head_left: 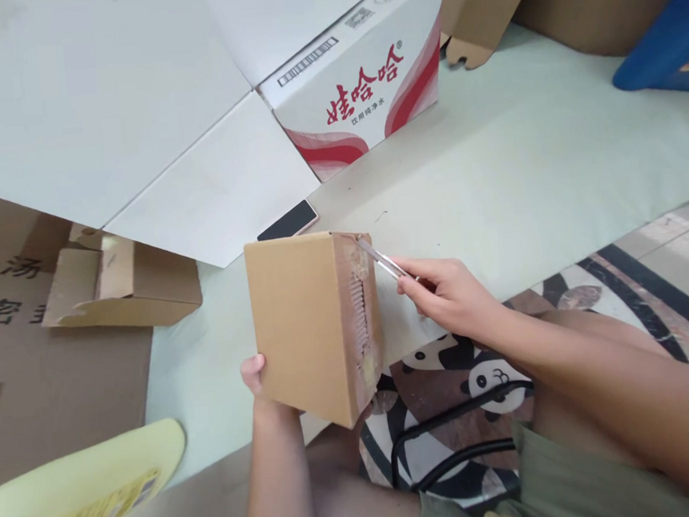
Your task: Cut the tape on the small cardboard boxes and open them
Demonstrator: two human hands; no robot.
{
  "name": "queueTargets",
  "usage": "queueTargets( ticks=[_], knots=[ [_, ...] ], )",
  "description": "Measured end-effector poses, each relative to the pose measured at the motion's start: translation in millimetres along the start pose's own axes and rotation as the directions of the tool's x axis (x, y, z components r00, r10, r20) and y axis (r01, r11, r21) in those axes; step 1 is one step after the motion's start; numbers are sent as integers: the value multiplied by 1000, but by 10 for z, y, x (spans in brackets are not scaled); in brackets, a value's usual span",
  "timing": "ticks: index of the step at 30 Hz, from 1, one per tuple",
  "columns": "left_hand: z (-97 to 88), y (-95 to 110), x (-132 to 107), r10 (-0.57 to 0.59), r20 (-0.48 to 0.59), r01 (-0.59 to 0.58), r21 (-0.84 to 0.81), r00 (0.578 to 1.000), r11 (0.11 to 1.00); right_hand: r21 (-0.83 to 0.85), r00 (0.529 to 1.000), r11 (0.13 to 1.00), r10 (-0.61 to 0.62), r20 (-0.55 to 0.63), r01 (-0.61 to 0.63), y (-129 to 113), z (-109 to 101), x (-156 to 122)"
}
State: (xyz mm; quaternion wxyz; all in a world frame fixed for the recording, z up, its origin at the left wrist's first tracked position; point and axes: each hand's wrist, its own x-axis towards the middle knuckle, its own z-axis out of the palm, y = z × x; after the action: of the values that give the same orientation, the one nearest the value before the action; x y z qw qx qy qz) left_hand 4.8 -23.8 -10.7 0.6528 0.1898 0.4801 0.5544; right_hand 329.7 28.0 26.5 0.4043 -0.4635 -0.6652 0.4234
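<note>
A brown cardboard box [297,327] is held up on its edge in front of me. My left hand [254,372] grips it from the lower left, with the thumb showing at the side and the other fingers hidden behind the box. In my right hand [437,286] is a utility knife [381,257], fingers closed round its handle. The blade tip touches or nearly touches the top end of the box's narrow taped side [360,313]. That side has torn tape and a roughened strip with ridges down its middle.
A smartphone [288,220] lies just behind the box. White cartons [360,96] with red print stand at the back. An open small carton [124,290] is at left, a yellow bottle [88,498] at lower left, and a blue object [664,45] at far right on the pale tablecloth [521,146].
</note>
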Motion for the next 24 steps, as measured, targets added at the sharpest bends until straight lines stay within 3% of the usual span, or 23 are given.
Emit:
queueTargets(
  ticks=[5,10,24],
  knots=[
    [-88,-8,20,-29,-11,30,35,1000,999,17,997,997,71,3,-71,36,41,25],
    [-2,-43,63,114,-64,-110,61,991,992,28,993,994,104,50,-105,60,133,16],
    [88,-32,79,135,-20,-134,31,991,990,-45,997,998,42,69,-39,47,179,9]
  ],
)
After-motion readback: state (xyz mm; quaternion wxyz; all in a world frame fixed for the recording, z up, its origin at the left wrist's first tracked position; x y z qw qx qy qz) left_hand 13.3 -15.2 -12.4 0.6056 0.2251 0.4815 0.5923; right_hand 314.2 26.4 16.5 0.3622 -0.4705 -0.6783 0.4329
